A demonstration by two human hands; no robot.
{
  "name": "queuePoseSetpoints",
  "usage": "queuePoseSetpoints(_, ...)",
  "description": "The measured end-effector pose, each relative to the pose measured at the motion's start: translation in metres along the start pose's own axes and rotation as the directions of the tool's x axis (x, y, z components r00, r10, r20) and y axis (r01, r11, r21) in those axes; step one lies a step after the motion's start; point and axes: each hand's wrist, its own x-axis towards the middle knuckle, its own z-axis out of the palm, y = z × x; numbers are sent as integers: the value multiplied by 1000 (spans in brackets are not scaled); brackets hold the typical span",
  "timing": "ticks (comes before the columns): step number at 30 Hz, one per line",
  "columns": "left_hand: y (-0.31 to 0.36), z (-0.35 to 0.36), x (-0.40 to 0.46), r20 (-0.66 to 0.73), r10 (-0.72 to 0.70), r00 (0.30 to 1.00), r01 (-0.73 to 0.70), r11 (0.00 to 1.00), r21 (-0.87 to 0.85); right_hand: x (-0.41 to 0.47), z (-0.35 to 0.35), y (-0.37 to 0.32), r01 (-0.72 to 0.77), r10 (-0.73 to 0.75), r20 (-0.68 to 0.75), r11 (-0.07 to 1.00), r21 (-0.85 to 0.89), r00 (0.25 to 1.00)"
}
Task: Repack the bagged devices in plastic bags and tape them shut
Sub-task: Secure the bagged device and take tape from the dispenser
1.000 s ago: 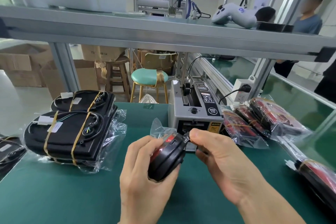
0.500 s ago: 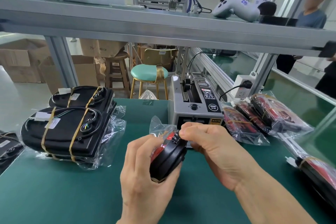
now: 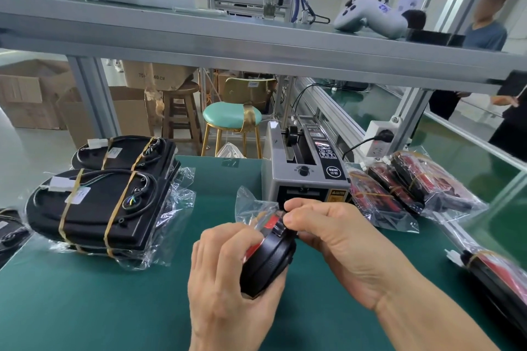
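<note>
1. Your left hand (image 3: 228, 279) wraps around a black and red device (image 3: 266, 259), holding it just above the green table (image 3: 85, 293).
2. Your right hand (image 3: 336, 242) pinches the top of the device, where a clear plastic bag (image 3: 251, 208) bunches loosely around its upper end.
3. At the left, bundled black devices (image 3: 105, 202) banded with tape lie on opened plastic.
4. Just behind your hands stands a grey tape dispenser (image 3: 305, 171).
5. To its right lie bagged red and black devices (image 3: 405, 188); another bagged one (image 3: 496, 273) lies at the right edge.
6. Beyond the table stands a green-seated stool (image 3: 231, 115).
</note>
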Motion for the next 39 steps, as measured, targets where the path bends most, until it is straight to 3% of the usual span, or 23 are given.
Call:
queuePoseSetpoints(15, -2, 4, -4, -31, 15, 999, -15, 1000, -15, -2, -5, 0, -59, 59, 17, 998, -2, 998)
queuePoseSetpoints(29, 4, 3, -4, 31, 20, 999, -21, 999, 36, -5, -3, 2, 60, -66, -43, 990, -125, 997)
queuePoseSetpoints(39, 3, 8, -7, 2, 45, 999, -45, 997, 65, -4, -3, 9, 128, -163, -131, 961, -243, 978)
